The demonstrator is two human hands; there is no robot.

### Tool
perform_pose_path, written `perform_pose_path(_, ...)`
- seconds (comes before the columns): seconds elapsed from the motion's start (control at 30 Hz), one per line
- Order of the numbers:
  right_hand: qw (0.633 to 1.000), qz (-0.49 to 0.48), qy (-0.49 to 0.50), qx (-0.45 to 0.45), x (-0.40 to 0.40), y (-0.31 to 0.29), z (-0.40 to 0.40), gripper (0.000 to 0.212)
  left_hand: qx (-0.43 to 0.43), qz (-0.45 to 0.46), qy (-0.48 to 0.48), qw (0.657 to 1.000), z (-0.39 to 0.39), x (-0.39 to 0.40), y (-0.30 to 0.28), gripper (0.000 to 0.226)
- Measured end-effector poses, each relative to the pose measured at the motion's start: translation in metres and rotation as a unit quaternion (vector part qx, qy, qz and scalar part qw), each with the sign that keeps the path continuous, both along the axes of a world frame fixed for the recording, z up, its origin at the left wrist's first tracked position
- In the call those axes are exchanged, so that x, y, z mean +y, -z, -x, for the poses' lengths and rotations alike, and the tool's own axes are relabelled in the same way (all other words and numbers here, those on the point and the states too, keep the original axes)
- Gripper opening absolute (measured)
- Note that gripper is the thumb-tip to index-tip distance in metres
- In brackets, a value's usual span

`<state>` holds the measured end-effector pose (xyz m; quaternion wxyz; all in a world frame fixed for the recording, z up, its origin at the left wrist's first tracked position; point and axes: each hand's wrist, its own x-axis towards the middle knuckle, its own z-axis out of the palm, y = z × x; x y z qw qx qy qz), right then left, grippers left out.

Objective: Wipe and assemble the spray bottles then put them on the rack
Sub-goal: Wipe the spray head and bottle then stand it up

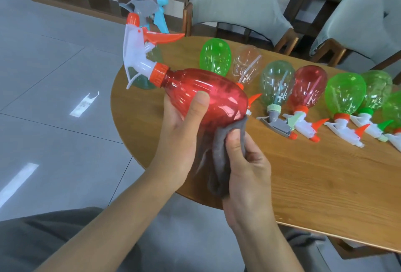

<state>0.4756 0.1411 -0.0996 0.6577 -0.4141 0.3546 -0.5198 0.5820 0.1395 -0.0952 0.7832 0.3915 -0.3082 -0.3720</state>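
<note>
Two hands busy over the table's rounded left end. Left hand point(182, 115) grips the red spray bottle point(204, 95) around its belly, thumb on top, bottle held in the air and tilted, neck pointing up-left past the table edge. White trigger head point(138, 54) with orange collar and nozzle is already on it. Right hand point(245, 163) is clenched around a grey cloth point(219, 163), cloth's top edge pressed against the bottle's lower right side.

Wooden table point(303, 180): near edge runs diagonally down to the right, bare wood along all of it, so plenty of free room between the hands and the near edge. Far half is crowded. A row of assembled bottles lies on its side from the middle toward the right edge, bases to the far side, trigger heads toward the near side: clear bottle point(276, 82), second red bottle point(309, 87), green bottle point(345, 95), more green ones cut off by the frame on the right. Behind them, near the far edge, a green body point(216, 56) and a clear body point(247, 63).

At the far-left rim, partly hidden behind the held bottle, stands a bottle with grey and blue trigger head point(152, 8). Grey chairs point(238, 4) sit close against the far edge. Left of the table is open tiled floor point(54, 98).
</note>
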Motion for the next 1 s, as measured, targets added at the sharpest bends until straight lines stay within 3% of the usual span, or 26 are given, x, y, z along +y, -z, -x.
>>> perform_pose_path(0.13,0.993,0.027,0.045,0.104,-0.001,0.007,-0.003,0.009,0.011,-0.024,0.016,1.0,-0.012,-0.001,-0.001,0.101)
perform_pose_path(0.33,0.965,0.146,0.073,0.203,0.001,0.003,0.0,0.027,0.053,-0.057,0.048,0.996,-0.027,0.0,-0.003,0.083)
perform_pose_path(0.5,0.948,0.192,0.096,0.235,0.004,0.004,0.001,0.008,0.052,-0.082,0.063,0.993,-0.027,0.001,-0.005,0.072)
perform_pose_path(0.73,0.902,0.262,0.164,0.303,-0.006,-0.002,0.011,0.004,0.058,-0.105,0.13,0.984,-0.016,0.002,-0.005,0.066)
perform_pose_path(0.87,0.874,0.288,0.09,0.382,-0.015,-0.005,0.017,0.01,0.068,-0.088,0.117,0.987,-0.021,0.002,-0.008,0.061)
perform_pose_path(1.0,0.862,0.31,0.017,0.401,-0.008,-0.01,0.021,0.008,0.082,-0.092,0.115,0.986,-0.023,0.003,-0.01,0.066)
